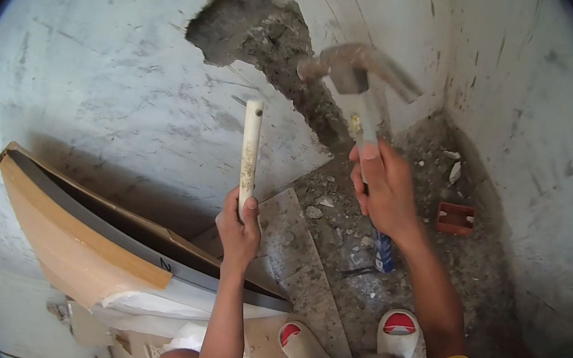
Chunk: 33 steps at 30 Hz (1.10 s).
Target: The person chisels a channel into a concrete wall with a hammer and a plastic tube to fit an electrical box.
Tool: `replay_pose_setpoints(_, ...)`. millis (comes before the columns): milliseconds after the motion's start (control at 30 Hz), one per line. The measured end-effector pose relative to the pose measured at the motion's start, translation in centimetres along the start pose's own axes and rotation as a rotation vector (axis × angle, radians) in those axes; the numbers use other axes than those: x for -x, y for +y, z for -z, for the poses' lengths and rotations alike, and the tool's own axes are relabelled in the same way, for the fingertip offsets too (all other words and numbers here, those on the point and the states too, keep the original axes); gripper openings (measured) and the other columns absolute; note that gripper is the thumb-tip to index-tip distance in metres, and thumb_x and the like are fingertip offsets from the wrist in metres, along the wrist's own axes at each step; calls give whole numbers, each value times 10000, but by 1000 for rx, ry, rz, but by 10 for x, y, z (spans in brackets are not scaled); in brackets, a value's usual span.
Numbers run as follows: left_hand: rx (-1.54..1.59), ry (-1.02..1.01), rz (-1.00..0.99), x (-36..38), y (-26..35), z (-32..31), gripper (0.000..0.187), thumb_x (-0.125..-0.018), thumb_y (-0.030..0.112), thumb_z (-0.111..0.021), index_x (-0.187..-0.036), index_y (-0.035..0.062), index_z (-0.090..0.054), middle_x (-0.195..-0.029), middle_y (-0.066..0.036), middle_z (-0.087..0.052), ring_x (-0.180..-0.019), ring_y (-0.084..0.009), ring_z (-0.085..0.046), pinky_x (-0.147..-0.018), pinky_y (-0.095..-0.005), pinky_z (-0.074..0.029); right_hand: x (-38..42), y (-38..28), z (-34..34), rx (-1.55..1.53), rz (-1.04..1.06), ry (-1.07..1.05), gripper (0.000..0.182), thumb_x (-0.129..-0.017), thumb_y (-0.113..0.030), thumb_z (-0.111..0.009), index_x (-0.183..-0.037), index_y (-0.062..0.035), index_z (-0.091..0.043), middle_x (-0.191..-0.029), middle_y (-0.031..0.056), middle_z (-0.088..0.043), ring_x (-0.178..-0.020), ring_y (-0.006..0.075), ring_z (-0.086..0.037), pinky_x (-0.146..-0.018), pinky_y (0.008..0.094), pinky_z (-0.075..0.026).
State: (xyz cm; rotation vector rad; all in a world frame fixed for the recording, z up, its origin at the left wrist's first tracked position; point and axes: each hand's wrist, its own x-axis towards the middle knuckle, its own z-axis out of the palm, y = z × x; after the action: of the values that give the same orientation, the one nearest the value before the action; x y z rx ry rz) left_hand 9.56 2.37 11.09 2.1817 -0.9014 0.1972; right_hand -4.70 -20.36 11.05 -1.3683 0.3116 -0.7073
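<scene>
My left hand (240, 229) is closed around the lower end of a white plastic pipe (251, 139), held upright, with a dark hole near its top. A thin metal point (239, 100) shows at the left of that top end, close to the wall. My right hand (387, 188) grips the handle of a claw hammer (353, 73), slightly blurred, its head raised to the right of the pipe. Behind both tools, a rough broken-out hole (255, 25) runs down the white wall (121, 66) as a channel towards the floor.
Rubble and dust cover the floor (327, 198) in the corner. A red box (455, 219) and a blue tube (383, 252) lie there. At left, a long cardboard-wrapped panel (94, 227) leans by the wall. My slippered feet (398, 332) are below.
</scene>
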Motion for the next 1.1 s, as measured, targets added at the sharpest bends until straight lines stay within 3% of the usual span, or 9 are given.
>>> replay_pose_setpoints(33,13,2,17,-3,9,2,445,-1036,399,-492,-1203,-3,-581,-678,10,-519,-555,-54,-456,-515,-230,-385,2,-4,1,-104,25,-9,532,-1035,-476,-421,-1027,35,-570,-614,58,-521,-583,113,-544,-532,286,-411)
replay_pose_setpoints(167,-5,22,57,-33,45,10,432,-1034,382,-509,-1219,-1,-583,-677,34,-483,-566,-42,-425,-513,-213,-343,10,18,-24,-533,285,147,674,-973,-646,-405,-1151,0,-478,-682,76,-521,-482,115,-488,-451,273,-407)
replay_pose_setpoints(200,-26,23,44,-40,46,14,432,-1034,382,-509,-1219,-1,-583,-677,34,-483,-566,-42,-425,-513,-213,-343,18,37,-29,-556,292,152,674,-973,-646,-405,-1151,0,-478,-682,76,-521,-482,115,-488,-451,273,-407)
replay_pose_setpoints(267,-205,17,-114,-58,46,21,406,-1032,351,-505,-1205,-11,-575,-640,-58,-530,-532,-138,-497,-518,-296,-418,32,70,-35,-785,132,263,651,-965,-660,-403,-1041,-18,-477,-667,66,-502,-482,119,-476,-443,280,-407)
replay_pose_setpoints(400,-309,1,-248,-93,50,29,351,-1033,290,-507,-1202,-9,-576,-647,-89,-522,-537,-171,-501,-525,-320,-420,26,91,-34,-687,37,241,630,-962,-666,-402,-967,-39,-460,-658,58,-486,-484,119,-471,-437,272,-404)
replay_pose_setpoints(600,-594,0,-495,-150,76,52,284,-1025,226,-521,-1187,6,-601,-627,-92,-523,-504,-189,-508,-510,-310,-423,-15,82,-84,-508,364,274,593,-1005,-593,-350,-893,-26,-482,-614,18,-488,-477,70,-439,-428,235,-354)
replay_pose_setpoints(833,-681,8,-607,-183,86,71,268,-1012,219,-540,-1196,45,-628,-648,-107,-555,-518,-227,-534,-516,-326,-440,-59,68,-140,-655,469,261,657,-980,-641,-364,-838,-9,-473,-632,49,-493,-494,92,-470,-458,239,-395)
replay_pose_setpoints(900,-685,9,-585,-188,87,74,262,-1006,210,-548,-1195,49,-631,-653,-114,-562,-520,-236,-540,-517,-330,-442,-70,62,-158,-745,575,371,562,-1015,-546,-373,-867,-13,-476,-582,25,-487,-471,86,-441,-436,249,-354)
replay_pose_setpoints(1100,-742,28,-640,-200,86,82,250,-982,158,-573,-1202,52,-630,-674,-132,-588,-535,-268,-566,-524,-346,-455,-100,30,-202,-1174,715,551,543,-1019,-529,-379,-898,-8,-475,-585,32,-492,-480,98,-451,-455,263,-383)
